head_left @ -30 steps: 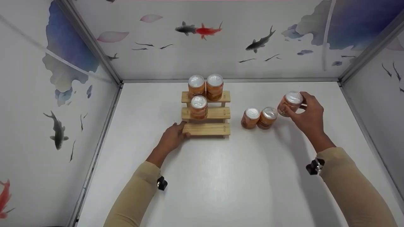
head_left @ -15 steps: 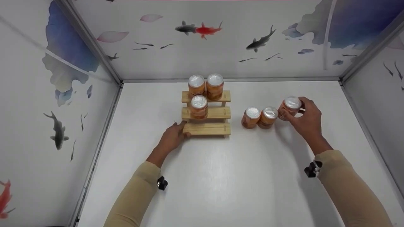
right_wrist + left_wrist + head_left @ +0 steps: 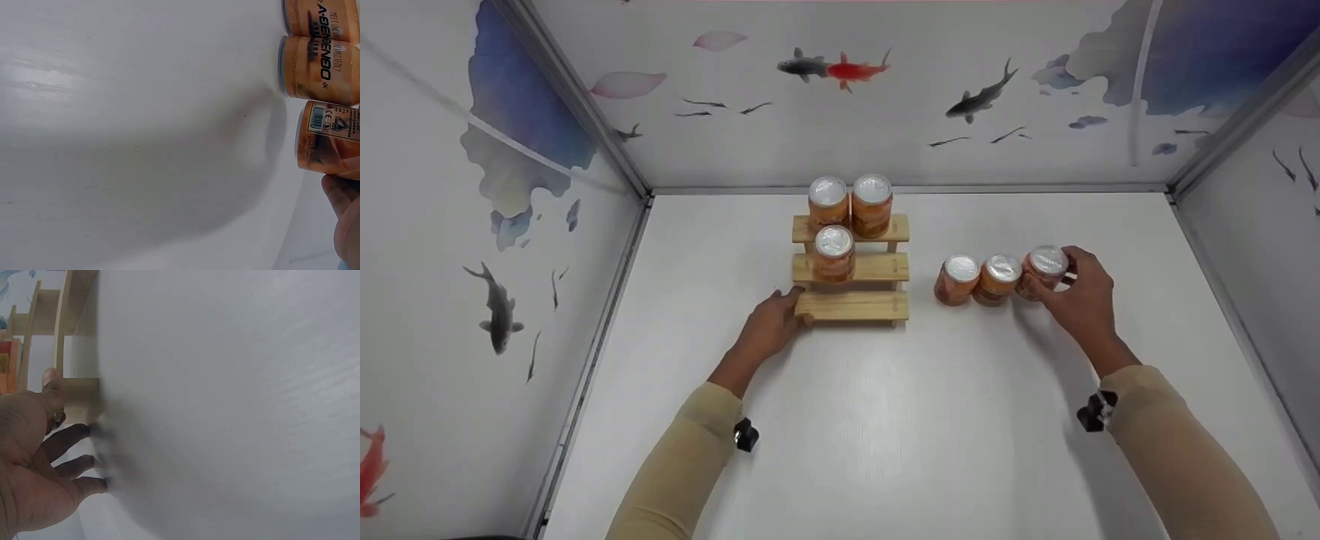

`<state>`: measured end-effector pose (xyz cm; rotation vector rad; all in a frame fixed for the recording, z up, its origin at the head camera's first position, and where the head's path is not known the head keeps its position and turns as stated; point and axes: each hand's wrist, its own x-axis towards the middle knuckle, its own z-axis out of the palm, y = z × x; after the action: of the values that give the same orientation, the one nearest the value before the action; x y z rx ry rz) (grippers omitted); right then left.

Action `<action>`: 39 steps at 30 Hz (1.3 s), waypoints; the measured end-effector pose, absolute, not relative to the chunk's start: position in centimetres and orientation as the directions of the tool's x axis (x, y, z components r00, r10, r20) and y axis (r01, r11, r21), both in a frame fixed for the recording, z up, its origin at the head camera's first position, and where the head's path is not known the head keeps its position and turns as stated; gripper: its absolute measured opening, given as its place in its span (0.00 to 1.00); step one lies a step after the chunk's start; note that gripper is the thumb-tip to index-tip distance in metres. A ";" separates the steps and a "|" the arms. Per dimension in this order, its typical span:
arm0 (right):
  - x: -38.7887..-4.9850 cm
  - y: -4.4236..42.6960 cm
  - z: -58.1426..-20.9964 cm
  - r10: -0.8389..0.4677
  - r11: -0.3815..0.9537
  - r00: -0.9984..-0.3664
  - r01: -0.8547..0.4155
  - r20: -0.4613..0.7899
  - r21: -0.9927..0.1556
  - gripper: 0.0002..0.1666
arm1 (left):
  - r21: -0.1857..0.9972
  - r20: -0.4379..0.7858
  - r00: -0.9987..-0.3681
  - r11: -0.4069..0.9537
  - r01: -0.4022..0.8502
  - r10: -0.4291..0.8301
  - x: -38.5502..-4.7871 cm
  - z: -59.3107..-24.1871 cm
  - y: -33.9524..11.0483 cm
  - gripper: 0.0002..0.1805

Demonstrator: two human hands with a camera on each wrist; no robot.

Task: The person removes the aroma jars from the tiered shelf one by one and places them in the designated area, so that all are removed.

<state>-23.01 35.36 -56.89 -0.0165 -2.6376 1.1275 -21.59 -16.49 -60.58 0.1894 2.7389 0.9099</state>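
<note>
A three-tier wooden rack (image 3: 851,306) stands on the white table. My left hand (image 3: 769,328) pinches the left end of its lowest shelf; in the left wrist view the left hand (image 3: 42,461) has its thumb on the board and other fingers spread near the table. Two orange cans with silver lids, one of them the can (image 3: 872,207), stand on the top shelf, and one can (image 3: 834,255) on the middle shelf. On the right, my right hand (image 3: 1080,300) grips a can (image 3: 1046,266) beside two others, the middle can (image 3: 997,280) and left can (image 3: 957,280).
White walls with painted fish (image 3: 979,94) enclose the table (image 3: 870,435) at the back and both sides. A metal frame strip (image 3: 735,191) runs along the table's back edge.
My right hand has moved toward me and slightly left with its can, bringing it into line beside the other two. The left hand stays at the rack.
</note>
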 end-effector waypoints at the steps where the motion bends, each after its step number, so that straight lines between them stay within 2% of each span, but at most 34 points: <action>1: -22.9 35.4 -57.1 0.120 0.696 -0.965 -0.087 0.234 -0.713 0.42 | 0.604 -0.195 -0.961 0.796 0.042 0.198 -21.6 -60.6 -16.5 0.40; 2: -22.8 35.4 -57.2 0.124 0.694 -0.966 -0.077 0.225 -0.715 0.42 | 0.597 -0.216 -0.959 0.802 0.019 0.184 -21.2 -59.7 -16.0 0.39; 8: -22.5 35.3 -57.7 0.134 0.689 -0.971 -0.052 0.198 -0.723 0.42 | 0.596 -0.230 -0.957 0.803 0.004 0.175 -21.3 -60.1 -16.1 0.42; 21: -22.4 35.2 -58.0 0.125 0.688 -0.974 -0.052 0.189 -0.724 0.42 | 0.606 -0.203 -0.958 0.795 0.041 0.204 -21.2 -60.3 -16.3 0.40; 28: -22.4 35.2 -58.0 0.121 0.684 -0.973 -0.060 0.194 -0.727 0.41 | 0.603 -0.240 -0.952 0.798 0.008 0.191 -21.4 -59.6 -16.0 0.41; 39: -22.8 35.4 -58.1 0.096 0.680 -0.982 -0.057 0.165 -0.731 0.41 | 0.607 -0.213 -0.957 0.794 0.028 0.197 -21.7 -60.3 -16.4 0.41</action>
<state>-22.80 35.37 -58.09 -0.0319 -2.7021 1.1850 -21.65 -16.41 -60.28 0.1737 2.7189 0.9138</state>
